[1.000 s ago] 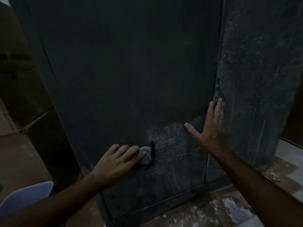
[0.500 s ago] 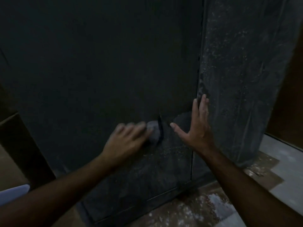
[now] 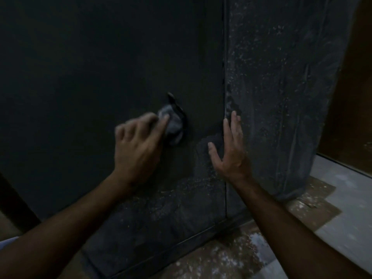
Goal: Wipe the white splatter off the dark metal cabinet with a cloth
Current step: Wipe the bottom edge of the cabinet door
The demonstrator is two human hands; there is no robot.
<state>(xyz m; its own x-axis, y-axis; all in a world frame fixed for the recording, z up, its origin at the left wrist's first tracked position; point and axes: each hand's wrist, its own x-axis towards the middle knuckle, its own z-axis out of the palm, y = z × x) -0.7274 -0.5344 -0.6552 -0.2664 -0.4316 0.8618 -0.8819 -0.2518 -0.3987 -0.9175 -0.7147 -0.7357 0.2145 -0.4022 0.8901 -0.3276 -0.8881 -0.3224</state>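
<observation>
A tall dark metal cabinet (image 3: 100,67) fills the head view. Its front face is mostly plain dark, with a patch of white splatter (image 3: 171,202) low down near the right corner. The side face (image 3: 281,97) is speckled white all over. My left hand (image 3: 138,146), blurred by motion, presses a small grey cloth (image 3: 173,125) against the front face. My right hand (image 3: 229,152) lies flat and open on the cabinet's corner edge, fingers pointing up.
The floor (image 3: 231,258) at the cabinet's foot is brown and pale tile flecked with white. A brown surface (image 3: 354,97) stands to the far right. A pale object (image 3: 8,241) shows at the lower left edge.
My left hand has carried the cloth up and to the right across the front face. The right hand has kept its place on the corner. The view has shifted right.
</observation>
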